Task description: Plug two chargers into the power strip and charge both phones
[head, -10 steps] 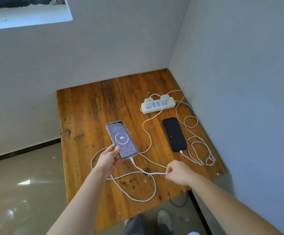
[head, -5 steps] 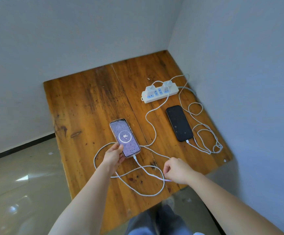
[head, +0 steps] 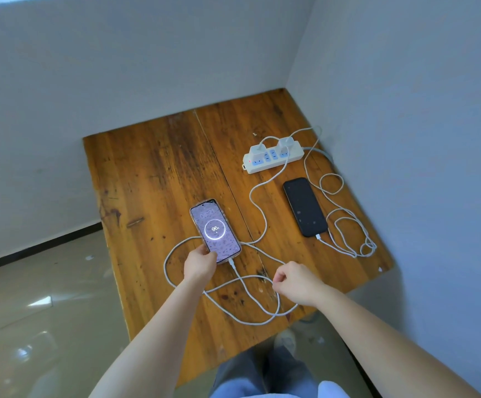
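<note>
A white power strip [head: 273, 158] lies at the far right of the wooden table [head: 153, 182], with two white chargers [head: 285, 143] plugged into it. A black phone [head: 305, 206] with a dark screen lies near the right wall, a white cable [head: 345, 248] plugged into its near end. A second phone [head: 214, 229] shows a lit ring reading 96, and a white cable [head: 250, 294] is plugged into its bottom. My left hand [head: 201, 265] grips that phone's near corner. My right hand [head: 293, 280] hovers with curled fingers over the looped cable.
Grey walls close the table in at the back and on the right. Tiled floor [head: 32, 311] lies to the left, below the table's edge. My legs and a shoe [head: 285, 343] stand at the near edge. Coiled cable slack lies by the right wall.
My right hand pinched the cable a second ago; now it is drawn slightly back with curled fingers and the cable lies on the table. My left hand stays on the lit phone.
</note>
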The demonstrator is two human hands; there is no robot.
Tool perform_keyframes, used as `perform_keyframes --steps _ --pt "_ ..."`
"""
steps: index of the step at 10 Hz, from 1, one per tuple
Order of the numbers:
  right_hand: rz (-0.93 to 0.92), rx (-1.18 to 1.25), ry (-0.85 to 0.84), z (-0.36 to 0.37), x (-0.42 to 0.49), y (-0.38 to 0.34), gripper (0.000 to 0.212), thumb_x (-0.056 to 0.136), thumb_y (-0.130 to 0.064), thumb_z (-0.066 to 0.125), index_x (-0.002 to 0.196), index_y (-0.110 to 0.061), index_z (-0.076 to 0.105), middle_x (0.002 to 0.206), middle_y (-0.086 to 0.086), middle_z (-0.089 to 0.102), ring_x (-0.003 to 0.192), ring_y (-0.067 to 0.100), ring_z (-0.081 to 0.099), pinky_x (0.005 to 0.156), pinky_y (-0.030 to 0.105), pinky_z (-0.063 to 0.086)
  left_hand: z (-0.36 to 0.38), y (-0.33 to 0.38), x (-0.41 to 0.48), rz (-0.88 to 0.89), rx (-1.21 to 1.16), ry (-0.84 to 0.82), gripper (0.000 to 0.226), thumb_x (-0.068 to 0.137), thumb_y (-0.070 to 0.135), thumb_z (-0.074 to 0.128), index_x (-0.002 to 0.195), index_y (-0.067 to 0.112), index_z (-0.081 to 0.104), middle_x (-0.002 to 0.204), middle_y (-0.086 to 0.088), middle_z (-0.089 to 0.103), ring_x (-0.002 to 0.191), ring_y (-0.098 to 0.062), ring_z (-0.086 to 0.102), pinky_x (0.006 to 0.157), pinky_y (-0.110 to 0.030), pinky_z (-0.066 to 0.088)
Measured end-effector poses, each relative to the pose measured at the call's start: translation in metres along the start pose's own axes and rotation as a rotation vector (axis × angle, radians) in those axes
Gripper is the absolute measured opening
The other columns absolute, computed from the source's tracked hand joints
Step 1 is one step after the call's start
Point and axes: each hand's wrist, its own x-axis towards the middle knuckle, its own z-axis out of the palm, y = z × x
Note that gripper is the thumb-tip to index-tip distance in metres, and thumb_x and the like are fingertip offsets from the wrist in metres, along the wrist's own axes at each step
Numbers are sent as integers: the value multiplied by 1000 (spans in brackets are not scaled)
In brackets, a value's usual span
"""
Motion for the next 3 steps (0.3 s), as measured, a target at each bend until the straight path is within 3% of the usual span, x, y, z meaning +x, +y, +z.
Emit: perform_keyframes --steps 1,2,3 --pt "-59 100 28 -8 -19 -9 11 90 -20 57 86 -20 68 86 1 68 80 15 64 67 23 52 -5 -13 -16 98 170 34 53 93 18 44 145 16 37 143 -11 47 69 -18 63 54 -26 49" --pt "-120 237 120 -24 -54 -21 9 90 -22 58 88 -22 67 87 -4 70 85 12 65 78 26 55 -13 -36 -37 205 334 139 54 93 20 44 146 15 33 151 -10 33 128 -27 45 91 -38 48" --pt "-262 470 297 -52 -113 -33 9 88 -24 61 88 -24 70 82 -4 74 81 9 69 79 25 56 -20 -72 -58 218 409 175 56 96 24 41 149 15 25 157 -8 23 142 -27 24 106 -41 36"
